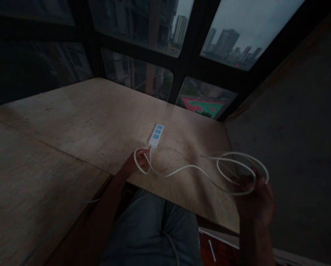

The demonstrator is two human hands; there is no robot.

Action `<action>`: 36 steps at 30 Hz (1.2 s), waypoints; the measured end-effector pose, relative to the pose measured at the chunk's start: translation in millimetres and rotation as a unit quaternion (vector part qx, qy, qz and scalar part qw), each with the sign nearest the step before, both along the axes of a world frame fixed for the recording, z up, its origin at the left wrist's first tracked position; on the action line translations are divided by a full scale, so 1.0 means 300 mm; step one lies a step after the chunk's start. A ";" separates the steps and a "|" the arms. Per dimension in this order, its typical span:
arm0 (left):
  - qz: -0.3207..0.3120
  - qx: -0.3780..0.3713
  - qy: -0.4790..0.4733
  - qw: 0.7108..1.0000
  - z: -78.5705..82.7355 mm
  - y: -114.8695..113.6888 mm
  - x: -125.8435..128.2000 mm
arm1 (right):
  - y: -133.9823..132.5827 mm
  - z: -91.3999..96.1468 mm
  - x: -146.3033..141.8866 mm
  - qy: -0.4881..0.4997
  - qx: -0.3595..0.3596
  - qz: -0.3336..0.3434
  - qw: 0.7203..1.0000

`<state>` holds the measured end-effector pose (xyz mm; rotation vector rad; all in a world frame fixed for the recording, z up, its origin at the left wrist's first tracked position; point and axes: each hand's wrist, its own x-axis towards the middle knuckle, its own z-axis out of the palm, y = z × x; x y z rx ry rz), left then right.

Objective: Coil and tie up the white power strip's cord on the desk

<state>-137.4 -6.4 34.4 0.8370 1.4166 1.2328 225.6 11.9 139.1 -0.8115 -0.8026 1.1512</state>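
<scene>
A white power strip (156,135) with blue sockets lies on a wooden board table (93,118). Its white cord (187,169) runs from the strip's near end across the board. My left hand (139,162) is closed on the cord just below the strip, where the cord makes a small loop around my fingers. My right hand (255,201), at the board's right edge, is closed on several coiled loops (239,168) of the same cord, held a little above the board. The scene is dim.
A second board (29,192) adjoins on the left. Dark-framed windows (182,55) stand behind the table, showing city buildings and a sports court far below. A grey wall (298,147) rises on the right. My jeans-clad legs (154,229) sit under the table's near edge.
</scene>
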 end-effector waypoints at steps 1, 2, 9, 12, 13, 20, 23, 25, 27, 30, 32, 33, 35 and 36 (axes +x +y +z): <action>-0.008 -0.003 -0.062 0.998 0.002 -0.017 -0.004 | 0.004 -0.007 0.005 -0.001 0.002 0.004 1.000; -0.013 -0.005 -0.108 0.994 0.008 -0.035 -0.004 | 0.008 -0.016 0.009 -0.002 0.002 0.008 1.000; 0.013 0.026 -0.225 0.974 0.015 -0.101 0.084 | 0.012 -0.073 0.029 0.056 0.000 0.060 0.997; 0.102 -0.010 -0.047 0.994 0.015 -0.082 0.136 | -0.003 -0.098 0.017 0.034 -0.016 0.075 0.996; 0.111 -0.031 0.061 0.992 0.023 -0.073 0.153 | -0.011 -0.109 0.010 0.013 -0.021 0.072 0.997; -0.006 -0.133 0.590 0.796 0.142 -0.042 0.273 | -0.072 -0.185 -0.040 -0.103 -0.040 0.066 0.992; -0.022 -0.110 0.635 0.764 0.152 -0.044 0.311 | -0.076 -0.199 -0.071 -0.124 -0.016 0.086 0.988; -0.025 -0.089 0.648 0.756 0.145 -0.048 0.331 | -0.069 -0.199 -0.099 -0.113 0.020 0.076 0.990; -0.030 -0.063 0.644 0.762 0.134 -0.054 0.345 | -0.059 -0.191 -0.129 -0.127 0.057 0.087 0.986; -0.036 -0.003 0.603 0.797 0.110 -0.058 0.347 | -0.038 -0.170 -0.163 -0.239 0.106 0.169 0.950; -0.033 0.044 0.548 0.834 0.088 -0.053 0.333 | -0.021 -0.155 -0.175 -0.307 0.125 0.220 0.917; -0.032 0.063 0.506 0.860 0.074 -0.049 0.323 | -0.012 -0.148 -0.179 -0.327 0.128 0.238 0.906; -0.034 0.095 0.385 0.918 0.046 -0.041 0.303 | 0.007 -0.138 -0.182 -0.348 0.128 0.272 0.888; -0.036 0.106 0.313 0.943 0.031 -0.038 0.293 | 0.016 -0.136 -0.181 -0.354 0.127 0.290 0.880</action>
